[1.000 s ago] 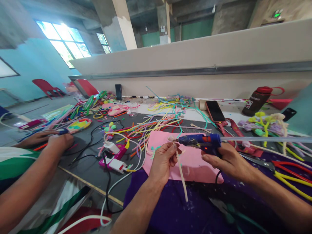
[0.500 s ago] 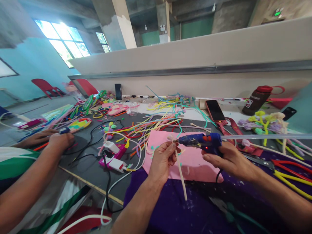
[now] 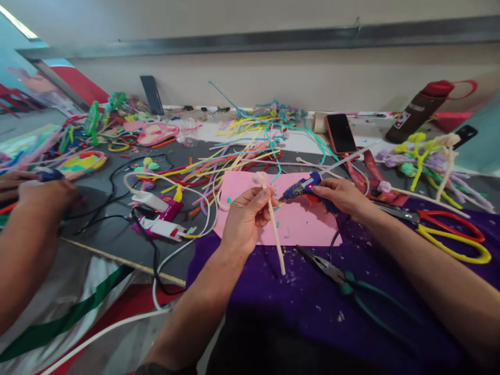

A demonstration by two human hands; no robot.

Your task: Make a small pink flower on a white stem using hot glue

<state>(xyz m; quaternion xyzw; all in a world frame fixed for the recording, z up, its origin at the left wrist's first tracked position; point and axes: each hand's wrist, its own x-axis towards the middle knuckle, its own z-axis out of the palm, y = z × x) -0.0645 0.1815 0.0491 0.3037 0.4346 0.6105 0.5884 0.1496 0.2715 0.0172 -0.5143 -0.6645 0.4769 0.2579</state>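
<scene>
Between the thumb and fingers of my left hand [image 3: 246, 216] is a cream pipe cleaner [image 3: 277, 239], its long end hanging down and a fluffy bunched part at the top. My right hand [image 3: 339, 196] grips a blue hot glue gun [image 3: 300, 188], with a clear glue stick [image 3: 349, 159] poking out of its back and a small light lit on its side. The gun's nozzle points left, close by my left fingertips; whether it touches the pipe cleaner I cannot tell. Under both hands lies a pink sheet [image 3: 312, 226] with small green scraps on it.
Pliers [image 3: 346, 284] and red-and-yellow scissors [image 3: 449, 234] lie on the purple cloth [image 3: 250, 291]. Left are a power strip [image 3: 162, 216] with cables and a co-worker's arm [image 3: 31, 234]. Behind are loose pipe cleaners [image 3: 234, 161], a phone [image 3: 340, 134] and a bottle [image 3: 420, 112].
The view has tipped down, bringing the pliers fully into sight. The glue gun has turned, its rear now angled up and away, and its nozzle sits lower beside my left fingers.
</scene>
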